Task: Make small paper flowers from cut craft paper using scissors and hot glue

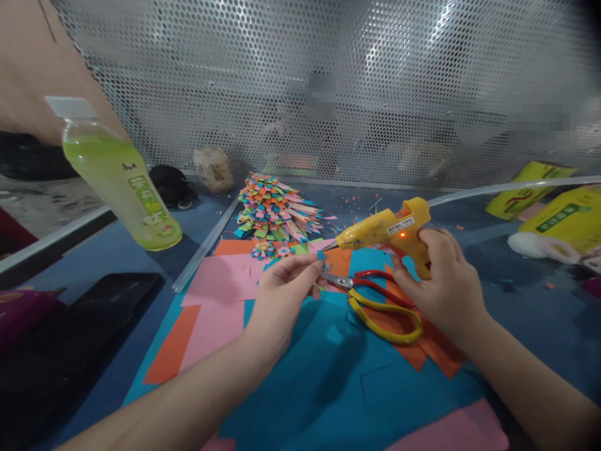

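My right hand (444,275) is wrapped round the handle of a yellow glue gun (380,228), whose small orange light is lit. The nozzle points left, at a small blue paper piece (321,255) pinched in the fingertips of my left hand (291,282). Whether tip and paper touch, I cannot tell. Below the gun, scissors (387,319) with one red and one yellow handle lie on the coloured paper sheets (291,376); my left fingers partly cover their blades. Small paper flowers (263,250) and a layered cone of colourful folded paper (272,210) sit just beyond my left hand.
A bottle of green drink (119,181) stands at the left, near a clear glue stick (206,244) and a dark phone-like slab (103,326). Yellow packs (558,213) lie at the right. Behind the table rises a perforated metal panel (300,75). Paper scraps dot the tabletop.
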Motion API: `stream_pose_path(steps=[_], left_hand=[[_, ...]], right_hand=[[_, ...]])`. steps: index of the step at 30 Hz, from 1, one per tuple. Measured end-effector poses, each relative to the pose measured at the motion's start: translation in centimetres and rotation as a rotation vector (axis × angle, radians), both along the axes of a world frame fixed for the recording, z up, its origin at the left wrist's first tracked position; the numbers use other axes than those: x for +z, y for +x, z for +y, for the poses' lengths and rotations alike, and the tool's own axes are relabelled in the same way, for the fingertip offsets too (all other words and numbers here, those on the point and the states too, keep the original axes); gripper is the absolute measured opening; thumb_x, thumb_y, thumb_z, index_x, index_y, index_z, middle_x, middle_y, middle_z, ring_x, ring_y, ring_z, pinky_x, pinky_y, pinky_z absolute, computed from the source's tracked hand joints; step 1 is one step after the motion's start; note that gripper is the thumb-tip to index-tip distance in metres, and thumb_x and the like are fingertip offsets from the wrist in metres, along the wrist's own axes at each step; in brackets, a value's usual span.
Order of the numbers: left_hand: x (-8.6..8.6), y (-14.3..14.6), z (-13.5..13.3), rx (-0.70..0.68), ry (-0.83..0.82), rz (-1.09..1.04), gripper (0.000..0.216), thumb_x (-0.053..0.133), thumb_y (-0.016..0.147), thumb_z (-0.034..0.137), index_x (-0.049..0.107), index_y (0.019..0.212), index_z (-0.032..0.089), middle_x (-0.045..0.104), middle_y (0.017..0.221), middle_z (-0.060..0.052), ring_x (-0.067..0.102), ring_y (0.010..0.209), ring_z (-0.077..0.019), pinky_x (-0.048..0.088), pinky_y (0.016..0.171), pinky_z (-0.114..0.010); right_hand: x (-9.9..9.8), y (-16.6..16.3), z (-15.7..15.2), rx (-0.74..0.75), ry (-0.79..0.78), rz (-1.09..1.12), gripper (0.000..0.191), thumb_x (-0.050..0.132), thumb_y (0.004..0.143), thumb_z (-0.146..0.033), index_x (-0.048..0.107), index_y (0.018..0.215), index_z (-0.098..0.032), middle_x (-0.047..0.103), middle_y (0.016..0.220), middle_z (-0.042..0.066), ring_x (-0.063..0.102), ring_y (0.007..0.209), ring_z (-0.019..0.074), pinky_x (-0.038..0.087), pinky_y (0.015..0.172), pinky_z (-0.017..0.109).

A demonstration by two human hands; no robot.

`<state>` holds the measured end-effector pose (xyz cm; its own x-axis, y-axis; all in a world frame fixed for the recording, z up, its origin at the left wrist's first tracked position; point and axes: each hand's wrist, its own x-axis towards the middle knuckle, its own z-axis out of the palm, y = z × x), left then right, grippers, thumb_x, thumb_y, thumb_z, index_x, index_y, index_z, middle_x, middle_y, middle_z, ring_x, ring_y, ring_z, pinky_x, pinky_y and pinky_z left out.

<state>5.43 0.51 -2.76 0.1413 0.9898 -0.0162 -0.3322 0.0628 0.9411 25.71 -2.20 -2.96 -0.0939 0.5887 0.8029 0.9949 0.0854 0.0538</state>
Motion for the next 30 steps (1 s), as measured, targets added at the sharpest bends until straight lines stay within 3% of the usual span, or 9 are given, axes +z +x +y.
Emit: stream_pose_path(steps=[10,16,23,30], left_hand=[[0.1,-0.1,-0.1,-0.018,-0.005,0.005,0.01,0.066,0.064,0.021,0.062,0.069,0.013,0.053,0.049,0.004,0.044,0.045,-0.0066,0.032,0.046,-0.021],[0.5,0.0,-0.2,-0.03,-0.013,0.049,0.008,0.064,0.067,0.02,0.061,0.066,0.013,0.05,0.046,0.004,0.043,0.042,-0.0056,0.03,0.045,-0.02],[0.4,0.0,-0.1,-0.026,-0.017,0.019,0.007,0.064,0.066,0.02,0.062,0.065,0.013,0.051,0.047,0.004,0.044,0.043,-0.0053,0.031,0.045,-0.02],[0.2,-0.1,-0.1,-0.034,-0.025,0.004,0.008,0.066,0.065,0.02,0.061,0.065,0.013,0.053,0.05,0.004,0.043,0.044,-0.0048,0.032,0.044,-0.019]], right_hand=[[0.1,-0.1,0.1,-0.012,-0.017,0.031,0.034,0.053,0.075,-0.033,0.041,0.105,-0.019,0.058,0.097,0.01,0.059,0.078,0.0234,0.044,0.049,0.028],[0.0,1.1,1.2,-0.158,-0.232,0.181,0.043,0.054,0.074,-0.039,0.041,0.107,-0.014,0.058,0.098,0.015,0.058,0.081,0.0282,0.045,0.055,0.034],[-0.6,2.6,2.9,-0.295,-0.488,0.203,0.028,0.048,0.079,-0.036,0.048,0.091,-0.012,0.059,0.083,0.014,0.059,0.076,0.0276,0.043,0.06,0.033],[-1.2,2.9,3.7,-0.47,-0.641,0.21,0.037,0.043,0.084,-0.035,0.052,0.097,-0.002,0.06,0.093,0.024,0.06,0.089,0.0325,0.044,0.072,0.037]])
